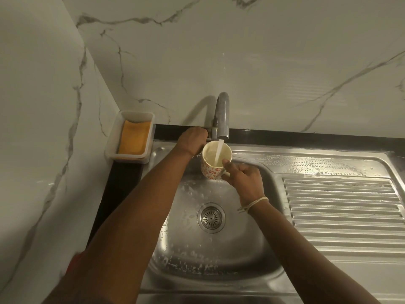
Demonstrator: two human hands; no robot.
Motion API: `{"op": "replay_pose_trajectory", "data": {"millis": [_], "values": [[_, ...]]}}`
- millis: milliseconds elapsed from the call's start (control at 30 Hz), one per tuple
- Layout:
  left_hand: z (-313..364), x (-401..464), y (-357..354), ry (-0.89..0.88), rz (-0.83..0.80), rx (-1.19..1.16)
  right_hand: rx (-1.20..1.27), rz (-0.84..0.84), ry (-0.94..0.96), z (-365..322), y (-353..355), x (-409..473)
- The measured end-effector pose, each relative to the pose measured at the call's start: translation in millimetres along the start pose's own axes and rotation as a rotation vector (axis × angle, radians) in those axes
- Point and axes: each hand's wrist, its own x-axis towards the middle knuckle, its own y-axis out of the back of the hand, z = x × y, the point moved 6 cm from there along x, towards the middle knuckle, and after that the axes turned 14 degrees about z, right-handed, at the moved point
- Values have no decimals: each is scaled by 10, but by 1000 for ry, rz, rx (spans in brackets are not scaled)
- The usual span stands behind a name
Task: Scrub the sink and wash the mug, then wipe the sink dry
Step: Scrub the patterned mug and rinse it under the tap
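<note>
A white mug (211, 166) with red flower prints is held upright under the grey tap (222, 119), and a stream of water runs into it. My right hand (245, 179) grips the mug by its handle, thumb near the rim. My left hand (192, 139) reaches to the base of the tap and is curled over its handle, which the hand hides. The steel sink (186, 233) below is wet, with soapy streaks and drops around the round drain (211, 217).
A clear plastic tub (131, 137) holding an orange sponge sits on the black counter at the sink's back left corner. The ribbed draining board (344, 207) lies to the right, foamy along its far edge. Marble walls close in at the back and left.
</note>
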Motion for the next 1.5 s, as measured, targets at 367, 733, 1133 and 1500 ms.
{"op": "replay_pose_trajectory", "data": {"millis": [367, 733, 1133, 1500], "values": [[-2, 7, -25, -14, 16, 21, -11, -38, 37, 16, 0, -59], [-96, 59, -113, -13, -39, -23, -53, -77, 76, 87, -23, 0], [-174, 72, -172, 68, -130, -131, -86, -59, 127, 146, -41, 22], [-172, 61, -136, 49, -94, -171, -92, -57, 119, 196, 0, 47]]}}
